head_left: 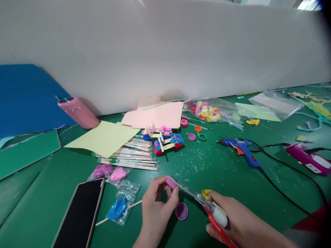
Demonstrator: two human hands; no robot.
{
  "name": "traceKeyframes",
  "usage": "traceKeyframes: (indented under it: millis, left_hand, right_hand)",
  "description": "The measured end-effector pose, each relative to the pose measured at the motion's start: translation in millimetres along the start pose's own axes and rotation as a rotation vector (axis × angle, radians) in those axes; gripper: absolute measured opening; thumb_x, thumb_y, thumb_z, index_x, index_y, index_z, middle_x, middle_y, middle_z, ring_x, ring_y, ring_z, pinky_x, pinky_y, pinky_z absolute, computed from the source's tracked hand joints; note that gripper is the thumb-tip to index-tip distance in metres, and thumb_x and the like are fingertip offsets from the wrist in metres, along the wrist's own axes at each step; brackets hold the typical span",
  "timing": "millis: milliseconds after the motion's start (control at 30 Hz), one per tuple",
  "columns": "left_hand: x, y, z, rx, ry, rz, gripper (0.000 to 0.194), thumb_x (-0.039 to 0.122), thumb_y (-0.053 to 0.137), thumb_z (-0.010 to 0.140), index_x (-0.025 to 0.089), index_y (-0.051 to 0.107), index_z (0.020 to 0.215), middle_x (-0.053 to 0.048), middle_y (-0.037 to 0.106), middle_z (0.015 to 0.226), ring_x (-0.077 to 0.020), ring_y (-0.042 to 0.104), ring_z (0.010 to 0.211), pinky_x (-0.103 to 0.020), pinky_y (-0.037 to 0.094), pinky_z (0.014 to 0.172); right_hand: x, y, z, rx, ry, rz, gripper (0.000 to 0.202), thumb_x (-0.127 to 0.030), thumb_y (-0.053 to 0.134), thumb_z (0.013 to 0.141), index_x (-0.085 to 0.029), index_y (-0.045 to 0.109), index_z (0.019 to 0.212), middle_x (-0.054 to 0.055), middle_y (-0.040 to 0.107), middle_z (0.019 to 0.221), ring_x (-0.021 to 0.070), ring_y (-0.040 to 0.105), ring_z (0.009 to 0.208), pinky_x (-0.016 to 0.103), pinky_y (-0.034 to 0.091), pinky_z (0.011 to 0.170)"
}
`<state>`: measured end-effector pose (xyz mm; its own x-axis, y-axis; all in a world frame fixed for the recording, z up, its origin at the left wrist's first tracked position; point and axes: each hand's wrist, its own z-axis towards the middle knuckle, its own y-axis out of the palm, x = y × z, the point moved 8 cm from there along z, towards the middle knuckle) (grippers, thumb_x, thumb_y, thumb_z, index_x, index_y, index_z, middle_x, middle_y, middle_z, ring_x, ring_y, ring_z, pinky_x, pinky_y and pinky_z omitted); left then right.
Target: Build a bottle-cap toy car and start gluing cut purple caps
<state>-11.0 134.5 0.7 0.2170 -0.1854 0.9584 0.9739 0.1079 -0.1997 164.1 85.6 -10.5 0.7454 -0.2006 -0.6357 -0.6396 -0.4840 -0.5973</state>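
Between thumb and fingers, my left hand (pixel 157 206) pinches a small pink piece (pixel 170 182) near the bottom centre. My right hand (pixel 232 213) is wrapped round a red-handled tool (pixel 218 227), whose long metal tip reaches the pink piece. A small yellow item (pixel 207 194) shows by my right fingers; how it is held is unclear. On the green table, a purple cap (pixel 181 211) lies just right of my left hand. Small stick-and-cap models (pixel 168 141) stand farther back.
A phone (pixel 80 213), bagged blue clay (pixel 117 208) and wrapped sticks (pixel 131 155) lie left. A blue glue gun (pixel 241 148) and its cord are right, near a purple power strip (pixel 309 158). A pink bottle (pixel 79 112) and bagged caps (pixel 205 111) lie behind.
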Motion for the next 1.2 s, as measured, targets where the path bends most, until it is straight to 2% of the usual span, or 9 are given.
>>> traceKeyframes:
  millis: [100, 200, 400, 600, 700, 767, 933, 1067, 1200]
  left_hand:
    - [-3.7, -0.4, -1.9, 0.002, -0.043, -0.015, 0.020, 0.014, 0.061, 0.066, 0.018, 0.056, 0.085, 0.005, 0.053, 0.059, -0.0101, 0.051, 0.051, -0.024, 0.047, 0.054]
    - [-5.4, -1.1, -2.6, 0.011, -0.054, 0.007, 0.020, 0.014, 0.061, 0.065, 0.018, 0.056, 0.084, 0.005, 0.052, 0.058, -0.0101, 0.050, 0.050, -0.024, 0.046, 0.053]
    - [0.0, -1.1, -1.5, 0.007, -0.010, 0.053, 0.019, 0.014, 0.061, 0.065, 0.018, 0.056, 0.083, 0.005, 0.051, 0.057, -0.0092, 0.048, 0.047, -0.023, 0.044, 0.051]
    - [6.2, 0.6, -1.1, -0.022, 0.088, 0.024, 0.024, 0.011, 0.060, 0.068, 0.019, 0.055, 0.090, 0.004, 0.053, 0.062, -0.0097, 0.050, 0.051, -0.024, 0.046, 0.053]
    - [8.5, -0.4, -1.2, -0.007, 0.134, -0.022, 0.027, 0.008, 0.060, 0.068, 0.019, 0.055, 0.092, 0.002, 0.056, 0.067, -0.0094, 0.052, 0.054, -0.023, 0.047, 0.054]
    - [8.0, -1.8, -0.8, 0.007, 0.133, -0.073, 0.028, 0.007, 0.060, 0.067, 0.020, 0.056, 0.092, 0.002, 0.056, 0.069, -0.0093, 0.052, 0.056, -0.022, 0.047, 0.055]
    - [2.1, -2.7, 0.6, 0.011, 0.049, -0.170, 0.027, 0.009, 0.062, 0.067, 0.020, 0.058, 0.091, 0.001, 0.058, 0.073, -0.0090, 0.054, 0.059, -0.021, 0.048, 0.057]
    - [-6.2, -0.8, -1.3, 0.034, -0.092, -0.250, 0.020, 0.017, 0.064, 0.067, 0.018, 0.059, 0.087, 0.001, 0.057, 0.067, -0.0096, 0.052, 0.057, -0.020, 0.045, 0.053]
    - [-11.4, 1.4, -3.2, 0.052, -0.206, -0.313, 0.021, 0.023, 0.065, 0.067, 0.018, 0.058, 0.086, 0.002, 0.056, 0.064, -0.0090, 0.050, 0.053, -0.020, 0.042, 0.049]
  right_hand:
    - [5.7, -7.2, -1.0, 0.106, -0.007, -0.140, 0.028, -0.033, 0.064, 0.061, -0.021, 0.048, 0.080, -0.002, 0.059, 0.069, 0.0133, 0.049, 0.056, 0.022, 0.031, 0.050]
    - [10.1, -9.1, 0.1, 0.172, -0.019, -0.201, 0.033, -0.041, 0.062, 0.065, -0.021, 0.048, 0.088, 0.001, 0.061, 0.077, 0.0159, 0.053, 0.060, 0.024, 0.031, 0.052]
    - [10.2, -7.0, 2.8, 0.141, 0.024, -0.203, 0.028, -0.043, 0.057, 0.070, -0.019, 0.052, 0.084, 0.004, 0.063, 0.075, 0.0192, 0.055, 0.062, 0.026, 0.033, 0.053]
    - [19.6, 16.2, 2.1, -0.060, 0.091, 0.335, 0.017, -0.036, 0.060, 0.069, -0.020, 0.054, 0.070, -0.002, 0.054, 0.062, 0.0119, 0.050, 0.057, 0.023, 0.040, 0.055]
    - [24.5, 32.7, 7.3, -0.186, 0.147, 0.486, 0.029, -0.040, 0.052, 0.076, -0.018, 0.049, 0.057, -0.006, 0.040, 0.048, 0.0067, 0.043, 0.046, 0.018, 0.039, 0.047]
    - [23.5, 44.9, 5.0, -0.326, 0.227, 0.697, 0.036, -0.045, 0.049, 0.077, -0.017, 0.048, 0.054, -0.007, 0.035, 0.045, 0.0039, 0.035, 0.040, 0.014, 0.032, 0.040]
    - [10.3, 45.8, -11.3, -0.491, 0.272, 1.073, 0.043, -0.056, 0.059, 0.066, -0.014, 0.058, 0.070, -0.007, 0.039, 0.051, -0.0003, 0.029, 0.039, 0.008, 0.022, 0.037]
    - [8.5, 44.5, -20.9, -0.558, 0.285, 1.160, 0.045, -0.057, 0.064, 0.061, -0.014, 0.062, 0.073, -0.005, 0.044, 0.057, 0.0003, 0.037, 0.046, 0.005, 0.029, 0.042]
    - [13.0, 47.4, -22.8, -0.496, 0.372, 1.186, 0.049, -0.063, 0.059, 0.063, -0.016, 0.063, 0.079, -0.001, 0.047, 0.065, 0.0048, 0.046, 0.053, 0.010, 0.037, 0.044]
